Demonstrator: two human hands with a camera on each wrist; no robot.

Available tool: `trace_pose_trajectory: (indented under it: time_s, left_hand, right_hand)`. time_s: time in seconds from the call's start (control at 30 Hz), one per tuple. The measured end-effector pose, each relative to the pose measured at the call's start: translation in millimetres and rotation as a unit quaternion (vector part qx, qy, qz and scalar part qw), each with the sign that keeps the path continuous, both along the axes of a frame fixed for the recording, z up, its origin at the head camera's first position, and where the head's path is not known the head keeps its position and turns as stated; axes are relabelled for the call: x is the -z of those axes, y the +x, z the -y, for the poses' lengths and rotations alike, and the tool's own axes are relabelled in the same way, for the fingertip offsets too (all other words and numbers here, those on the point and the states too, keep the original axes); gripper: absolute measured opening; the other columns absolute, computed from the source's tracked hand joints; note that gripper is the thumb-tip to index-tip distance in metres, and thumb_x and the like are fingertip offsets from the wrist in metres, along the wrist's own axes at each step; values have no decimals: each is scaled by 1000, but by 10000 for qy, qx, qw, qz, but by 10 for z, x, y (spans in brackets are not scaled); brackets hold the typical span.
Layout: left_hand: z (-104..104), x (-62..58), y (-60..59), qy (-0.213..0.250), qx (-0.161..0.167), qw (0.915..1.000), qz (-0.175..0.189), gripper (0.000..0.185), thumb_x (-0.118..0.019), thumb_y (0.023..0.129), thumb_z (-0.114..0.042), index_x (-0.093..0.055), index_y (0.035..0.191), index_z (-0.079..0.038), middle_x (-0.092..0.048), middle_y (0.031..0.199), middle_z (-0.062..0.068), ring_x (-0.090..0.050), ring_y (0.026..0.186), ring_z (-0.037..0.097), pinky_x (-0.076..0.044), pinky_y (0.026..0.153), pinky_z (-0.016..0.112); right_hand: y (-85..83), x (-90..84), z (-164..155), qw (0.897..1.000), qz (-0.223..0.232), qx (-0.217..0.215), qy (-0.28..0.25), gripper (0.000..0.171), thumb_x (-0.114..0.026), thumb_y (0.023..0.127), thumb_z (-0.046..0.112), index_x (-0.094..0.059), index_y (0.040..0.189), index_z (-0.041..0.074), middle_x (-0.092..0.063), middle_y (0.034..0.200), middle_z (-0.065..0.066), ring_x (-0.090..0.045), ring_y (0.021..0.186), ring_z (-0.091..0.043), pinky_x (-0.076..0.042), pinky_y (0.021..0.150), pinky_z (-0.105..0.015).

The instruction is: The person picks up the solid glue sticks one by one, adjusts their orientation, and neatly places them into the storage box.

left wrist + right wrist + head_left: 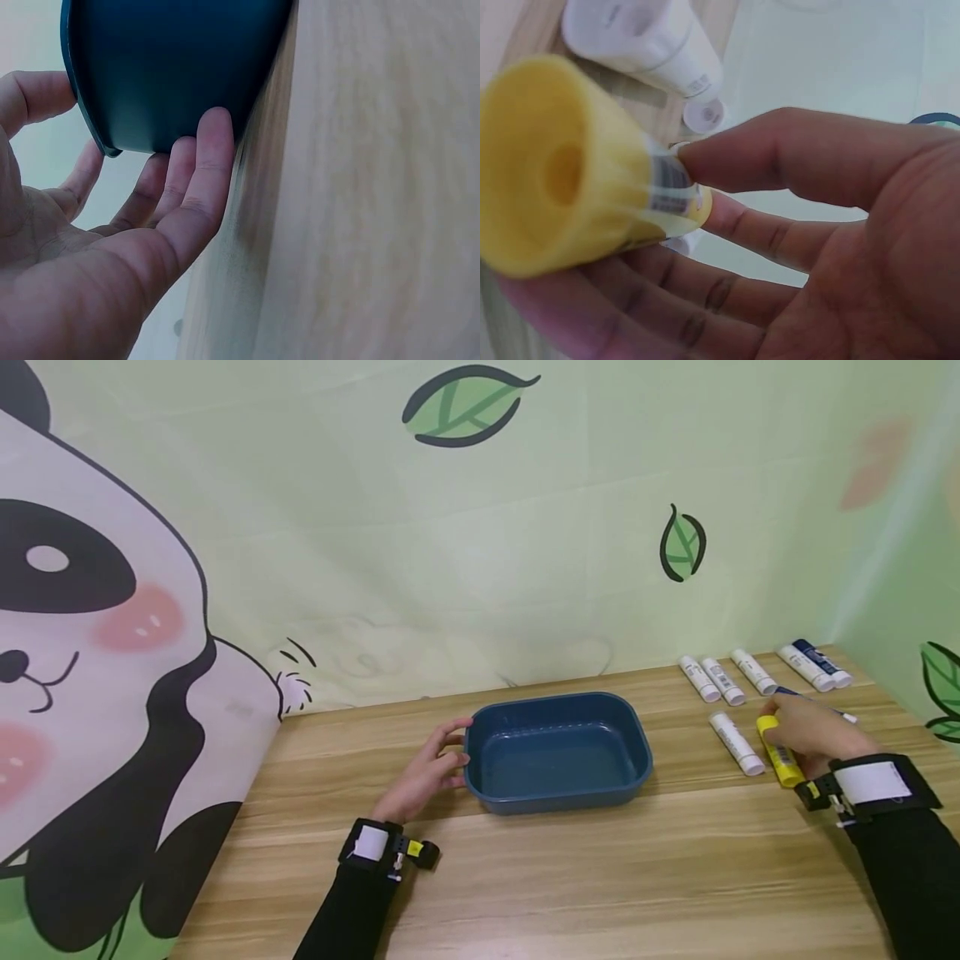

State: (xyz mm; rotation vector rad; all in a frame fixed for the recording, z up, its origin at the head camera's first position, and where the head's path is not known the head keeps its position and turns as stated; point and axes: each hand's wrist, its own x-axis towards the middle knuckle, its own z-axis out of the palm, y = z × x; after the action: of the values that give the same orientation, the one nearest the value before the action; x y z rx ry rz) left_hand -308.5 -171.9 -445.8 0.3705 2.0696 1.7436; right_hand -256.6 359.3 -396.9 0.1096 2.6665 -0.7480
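Yellow glue stick pinched in right hand, apparently lifting; left hand, fingers relaxed, steadies blue tub on desk.

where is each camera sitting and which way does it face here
Head: worn on the head, looking forward and down at the wooden table, the blue tub, the white sticks; both black sleeves and hands show.
Left wrist: at the left wrist, looking along the palm; the left hand touches the blue tub's outer wall with its fingertips.
Right wrist: at the right wrist, looking along the palm; the right hand pinches the yellow stick.
Shared: head and left wrist both show the tub; head and right wrist both show the yellow stick.
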Motion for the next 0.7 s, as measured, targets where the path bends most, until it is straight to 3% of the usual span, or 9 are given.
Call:
trace_pose_trajectory:
  time_s: [0.4, 0.7]
  left_hand:
    - [-5, 15, -16, 24, -9, 10000, 35, 61, -48, 100, -10, -35, 157, -27, -30, 157, 17, -50, 126, 32, -58, 92, 33]
    - [6, -3, 2, 64, 69, 10000, 9, 62, -48, 100, -10, -33, 158, -26, -29, 156, 18, -52, 123, 29, -58, 91, 32]
  right_hand:
    - [14, -96, 125, 9970, -743, -120, -182, 55, -50, 96, 11, -36, 140, -18, -55, 102, -34, -61, 69, -24, -59, 58, -36]
    - [13, -142, 229, 9924, -1157, -152, -399, 57, -55, 99, 12, -36, 143, -17, -61, 88, -22, -63, 63, -20, -58, 56, -36]
